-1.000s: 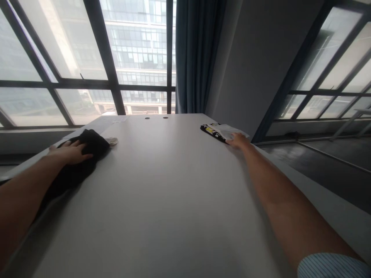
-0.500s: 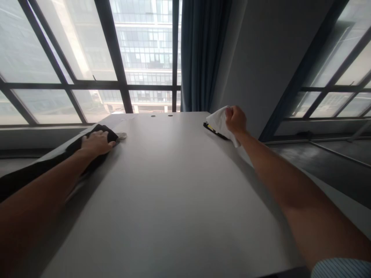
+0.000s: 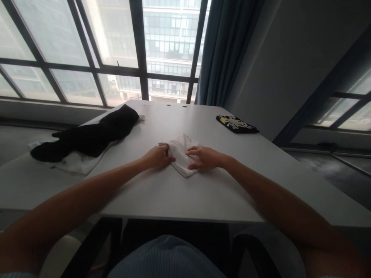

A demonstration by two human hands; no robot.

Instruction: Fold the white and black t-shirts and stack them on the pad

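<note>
A folded white cloth [image 3: 184,156] lies on the white table [image 3: 176,200] in front of me, a corner pointing toward me. At its left edge, my left hand [image 3: 159,156] is closed, pinching the fabric between thumb and fingers. My right hand [image 3: 205,157] rests on the right side of the cloth with its fingers apart. Farther left lie black garments [image 3: 95,133], with white fabric [image 3: 82,162] partly hidden beneath them. On the table's right side sits a flat folded black piece [image 3: 237,124] with a yellow and white pattern.
Two small dark round fittings [image 3: 184,106] are set in the table's far end. Beyond stand large windows [image 3: 171,42] and a blue curtain [image 3: 228,50]. The near table edge [image 3: 185,221] runs just in front of my body, above a dark chair.
My right hand has left the patterned black piece at the far right, bringing the white cloth to the middle. My left hand has come off the black garments onto the cloth. The view shifted.
</note>
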